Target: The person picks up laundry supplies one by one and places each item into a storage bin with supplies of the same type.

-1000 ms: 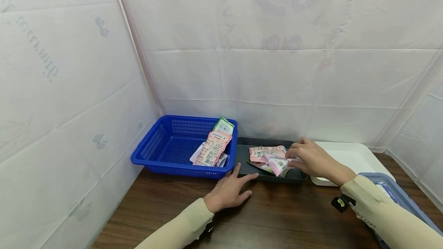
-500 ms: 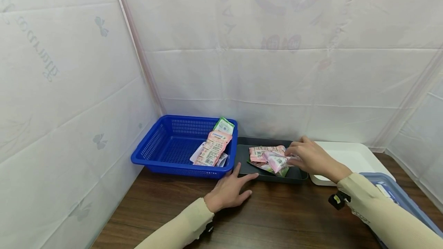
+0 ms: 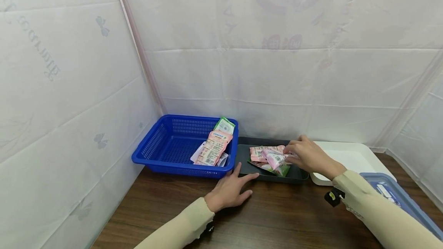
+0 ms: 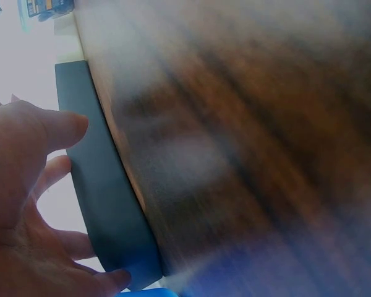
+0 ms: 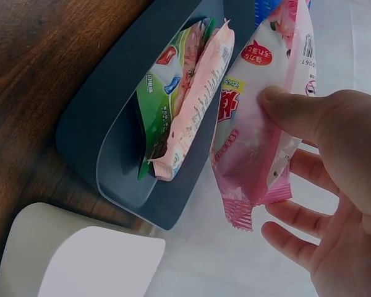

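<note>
In the head view my right hand (image 3: 308,156) pinches a pink-and-white plastic packet (image 5: 250,130) by one end, above the dark grey tray (image 3: 243,155). Its thumb presses the printed face in the right wrist view; the fingers are partly hidden behind. Inside the tray lie a flat pink packet (image 3: 257,153) and a green packet (image 5: 156,108), overlapping. My left hand (image 3: 228,192) has its fingers spread at the tray's front left corner. In the left wrist view those fingertips touch the tray's outer wall (image 4: 105,179).
Left of the tray stands a blue basket (image 3: 183,170) holding several packets along its right side. A white tray (image 3: 349,156) sits to the right, with a blue-grey lidded box (image 3: 403,201) in front, partly behind my sleeve. White sheets rise behind the wooden table (image 3: 277,214).
My right hand has shifted slightly left with the pink-and-white packet, uncovering more of the green packet. The left hand has stayed in place.
</note>
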